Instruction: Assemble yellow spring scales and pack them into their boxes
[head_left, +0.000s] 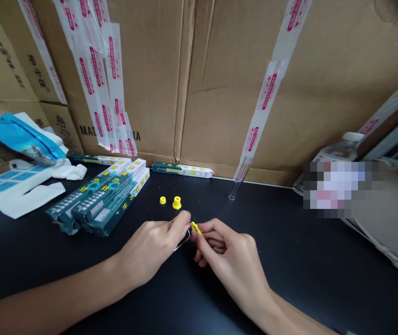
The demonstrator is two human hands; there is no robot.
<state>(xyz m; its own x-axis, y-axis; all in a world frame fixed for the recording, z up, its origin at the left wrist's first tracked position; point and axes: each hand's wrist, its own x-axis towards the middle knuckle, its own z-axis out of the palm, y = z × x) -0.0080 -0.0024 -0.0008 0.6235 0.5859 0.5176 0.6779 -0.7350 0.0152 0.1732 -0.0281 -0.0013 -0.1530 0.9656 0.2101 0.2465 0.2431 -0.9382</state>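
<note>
My left hand (151, 246) is closed in a pinch on a thin metal wire (182, 244), which shows below its fingertips. My right hand (235, 256) pinches a small yellow plastic piece (196, 227) between thumb and forefinger. The fingertips of both hands nearly meet at this piece. Whether the wire passes into it I cannot tell. Just beyond the hands, a small yellow ring-shaped cap (163, 200) and a larger yellow plastic fitting (177, 203) stand on the black table (289, 274). A clear tube (239, 179) stands farther back, to the right.
Several green-and-white spring scale boxes (115, 200) lie at the left, another box (183, 170) at the back. Left of them are a white power strip (13, 184) and a blue packet (24, 135). Cardboard (219, 93) walls the back. A bottle (345, 146) and a bag (387, 228) sit right.
</note>
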